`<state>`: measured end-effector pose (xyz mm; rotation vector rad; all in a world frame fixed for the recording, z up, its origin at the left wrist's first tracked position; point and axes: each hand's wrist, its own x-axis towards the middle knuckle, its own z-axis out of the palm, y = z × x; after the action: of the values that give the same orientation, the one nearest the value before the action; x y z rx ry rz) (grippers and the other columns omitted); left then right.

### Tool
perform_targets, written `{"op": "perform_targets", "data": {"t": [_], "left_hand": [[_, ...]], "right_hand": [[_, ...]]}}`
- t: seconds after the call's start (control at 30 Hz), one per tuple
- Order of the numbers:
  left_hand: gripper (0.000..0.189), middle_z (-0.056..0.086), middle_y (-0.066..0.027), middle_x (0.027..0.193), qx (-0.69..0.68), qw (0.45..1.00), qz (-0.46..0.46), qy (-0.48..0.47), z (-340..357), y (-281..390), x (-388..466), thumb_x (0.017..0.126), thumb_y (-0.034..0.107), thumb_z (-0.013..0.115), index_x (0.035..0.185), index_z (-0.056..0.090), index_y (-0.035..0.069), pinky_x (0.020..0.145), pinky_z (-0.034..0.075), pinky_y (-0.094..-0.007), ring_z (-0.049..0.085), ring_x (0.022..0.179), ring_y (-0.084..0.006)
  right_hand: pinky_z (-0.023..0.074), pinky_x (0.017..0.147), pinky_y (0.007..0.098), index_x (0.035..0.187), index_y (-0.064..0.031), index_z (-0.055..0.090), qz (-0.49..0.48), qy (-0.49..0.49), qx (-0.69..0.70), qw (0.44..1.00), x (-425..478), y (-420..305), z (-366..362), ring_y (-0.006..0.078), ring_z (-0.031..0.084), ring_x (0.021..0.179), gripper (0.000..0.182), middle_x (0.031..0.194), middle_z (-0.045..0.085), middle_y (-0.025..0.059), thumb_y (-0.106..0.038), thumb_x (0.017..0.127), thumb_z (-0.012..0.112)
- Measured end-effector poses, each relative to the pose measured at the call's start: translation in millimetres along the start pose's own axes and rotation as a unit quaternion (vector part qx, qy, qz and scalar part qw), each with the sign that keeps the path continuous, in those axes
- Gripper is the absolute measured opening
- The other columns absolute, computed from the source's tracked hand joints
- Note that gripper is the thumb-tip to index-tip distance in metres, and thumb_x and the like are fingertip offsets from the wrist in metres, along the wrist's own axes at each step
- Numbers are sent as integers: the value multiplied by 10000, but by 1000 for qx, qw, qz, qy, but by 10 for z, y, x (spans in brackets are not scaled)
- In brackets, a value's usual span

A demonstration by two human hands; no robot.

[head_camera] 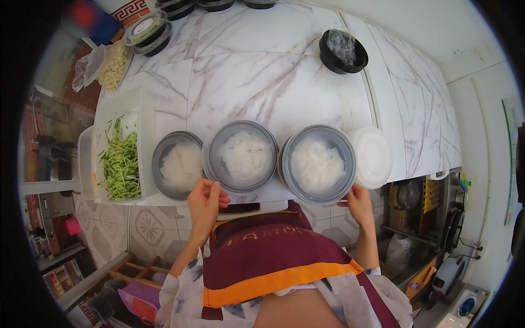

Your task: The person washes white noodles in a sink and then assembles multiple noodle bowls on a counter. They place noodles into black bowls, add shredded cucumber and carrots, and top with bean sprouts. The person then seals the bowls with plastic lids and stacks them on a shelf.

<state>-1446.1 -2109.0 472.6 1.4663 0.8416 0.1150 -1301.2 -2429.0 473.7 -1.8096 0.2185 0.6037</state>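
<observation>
Three black round plastic bowls with clear lids stand in a row along the near table edge, each showing white noodle-like strips: a left bowl (180, 166), a middle bowl (243, 156) and a right bowl (318, 164). The middle and right ones look stacked. My left hand (206, 201) has its thumb and fingertips at the near left rim of the middle bowl; whether it grips is unclear. With its fingertips at the near right rim of the right bowl, my right hand (357, 203) is partly hidden beneath it. White round lids (372, 158) lie right of that bowl.
A clear plastic bin (145, 143) of shredded green vegetable stands at the left. Beyond it are a bag of pale pieces (114, 67) and stacked lidded bowls (147, 35). A black bowl (340, 61) holding clear plastic stands on the marble-patterned table (262, 90) at the far right.
</observation>
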Motion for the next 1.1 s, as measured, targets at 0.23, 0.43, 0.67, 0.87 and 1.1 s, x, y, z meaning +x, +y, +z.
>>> {"op": "perform_targets", "data": {"t": [0.23, 0.43, 0.67, 0.87, 1.1], "left_hand": [[109, 603, -103, 716, 15, 979, 202, -17, 215, 258, -197, 856, 20, 495, 953, 453, -9, 574, 501, -230, 608, 629, -136], [170, 597, -76, 722, 163, 931, 326, -14, 280, 472, -123, 836, -15, 510, 1004, 486, -20, 557, 487, -221, 594, 620, -117], [214, 519, -47, 681, -88, 987, 134, 17, 21, 517, 167, 886, 73, 433, 1084, 481, 7, 465, 448, -213, 504, 537, -90], [236, 528, -93, 672, 181, 975, 72, 102, -986, 498, 497, 857, 79, 474, 1053, 524, -43, 453, 457, -268, 528, 528, -142], [162, 543, -238, 845, 587, 775, 229, 51, -1131, 517, 1059, 740, -31, 463, 864, 563, -58, 767, 435, -432, 519, 805, -415]], "right_hand": [[508, 600, 250, 815, -33, 539, -11, -31, 168, 985, -141, -231, 26, 109, 571, 721, 134, 780, 567, 34, -145, 876, 500], [418, 551, 198, 718, -79, 491, -25, 6, 218, 976, -133, -307, 126, 48, 480, 621, 112, 707, 514, -26, -36, 782, 571], [351, 510, 181, 708, -81, 493, -38, 50, 204, 977, 28, -459, 142, 43, 434, 565, 62, 659, 496, -31, -29, 724, 523], [405, 563, 239, 736, -60, 495, -108, -12, 106, 988, 735, -1100, 164, 84, 468, 622, 86, 693, 484, -12, -137, 734, 535], [479, 537, 311, 863, 22, 528, -54, -132, -39, 989, 1938, -1337, 543, 153, 531, 608, 265, 733, 538, 73, -192, 714, 577]]}}
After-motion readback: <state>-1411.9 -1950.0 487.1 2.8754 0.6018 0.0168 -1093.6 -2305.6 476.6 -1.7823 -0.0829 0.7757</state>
